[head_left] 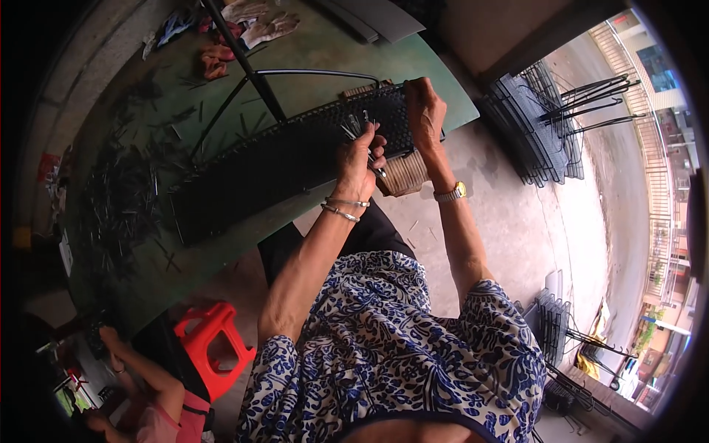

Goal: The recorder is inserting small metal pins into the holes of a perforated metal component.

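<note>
A long black mesh panel (295,151) lies slantwise across the green table, its right end beneath my hands. My left hand (360,156) is closed around a bunch of thin, shiny metal strips (353,127), whose tips stick out above the fingers over the mesh. At the panel's far right corner, my right hand (426,114) is closed in a fist against the edge; its fingers hide whatever they pinch. Under that end sits a tan ribbed block (402,175). A black metal rod frame (317,72) rises behind the panel.
Loose dark strips (122,199) cover the left of the green table (214,269). Gloves (269,29) lie at its back. A red stool (214,343) and a co-worker's arm (151,362) are lower left. Black mesh racks (528,125) are stacked on the floor at right.
</note>
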Available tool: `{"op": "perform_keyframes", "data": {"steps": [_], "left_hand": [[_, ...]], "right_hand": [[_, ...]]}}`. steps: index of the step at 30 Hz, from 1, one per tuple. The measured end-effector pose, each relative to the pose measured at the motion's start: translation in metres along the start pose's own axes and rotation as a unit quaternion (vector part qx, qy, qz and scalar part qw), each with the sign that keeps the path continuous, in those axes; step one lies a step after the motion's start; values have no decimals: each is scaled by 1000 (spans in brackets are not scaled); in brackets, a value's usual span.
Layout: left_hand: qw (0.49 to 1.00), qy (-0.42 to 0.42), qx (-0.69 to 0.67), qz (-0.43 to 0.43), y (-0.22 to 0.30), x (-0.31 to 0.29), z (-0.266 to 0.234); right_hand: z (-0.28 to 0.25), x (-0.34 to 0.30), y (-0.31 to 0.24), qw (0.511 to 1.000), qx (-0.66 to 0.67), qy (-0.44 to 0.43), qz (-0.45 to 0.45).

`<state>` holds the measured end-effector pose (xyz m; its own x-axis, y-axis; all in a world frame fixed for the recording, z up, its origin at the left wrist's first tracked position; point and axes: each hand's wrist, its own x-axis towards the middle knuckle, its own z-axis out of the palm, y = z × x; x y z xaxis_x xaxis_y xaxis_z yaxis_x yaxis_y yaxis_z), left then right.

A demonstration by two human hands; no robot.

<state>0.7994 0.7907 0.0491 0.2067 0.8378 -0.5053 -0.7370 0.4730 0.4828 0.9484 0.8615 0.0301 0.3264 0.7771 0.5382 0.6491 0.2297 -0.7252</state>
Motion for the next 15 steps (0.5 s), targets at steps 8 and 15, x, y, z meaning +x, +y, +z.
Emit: {"op": "perform_keyframes", "data": {"steps": [8,15], "left_hand": [[999,-6,31,18,4,1,-2],[999,-15,32,38,4,-3,2]], "right_hand": [[4,8,-21,976,-182,-97,-70],[-13,4,-30,973,-182,-137,-30]]}}
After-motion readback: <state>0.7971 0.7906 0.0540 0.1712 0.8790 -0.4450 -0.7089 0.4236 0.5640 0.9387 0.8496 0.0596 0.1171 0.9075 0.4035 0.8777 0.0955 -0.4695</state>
